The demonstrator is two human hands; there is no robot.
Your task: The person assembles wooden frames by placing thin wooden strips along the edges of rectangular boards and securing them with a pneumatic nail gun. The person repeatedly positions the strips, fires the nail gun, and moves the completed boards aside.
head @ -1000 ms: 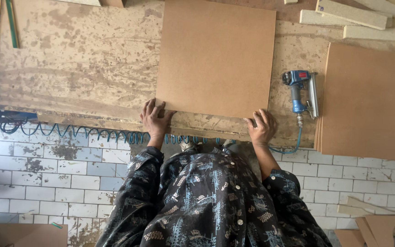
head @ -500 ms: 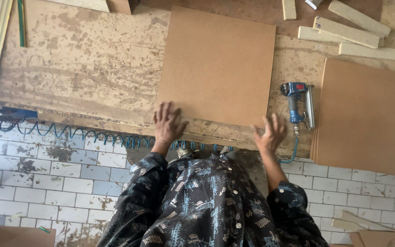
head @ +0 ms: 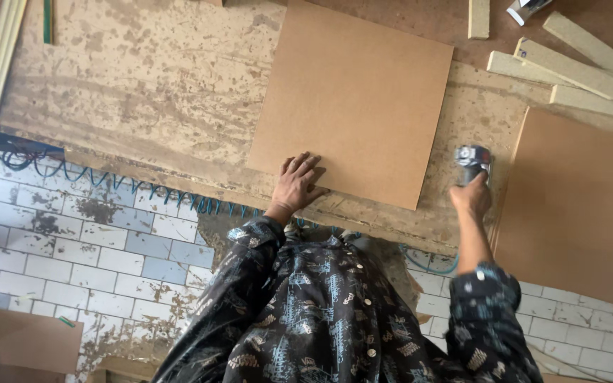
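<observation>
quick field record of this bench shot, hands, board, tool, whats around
left hand: left hand flat on the near edge of the square fibreboard panel
right hand: right hand gripping the pneumatic nail gun
panel: lies flat on the worn workbench
stack: more brown panels to the right of the gun
strips: pale wooden strips at the bench's far right
hose: blue coiled air hose along the bench's near edge
floor: white tiles

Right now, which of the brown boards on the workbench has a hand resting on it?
The square board in the middle of the workbench: the left hand lies flat on its near edge. The stack of boards at the right is untouched; the right hand grips the nail gun.
</observation>
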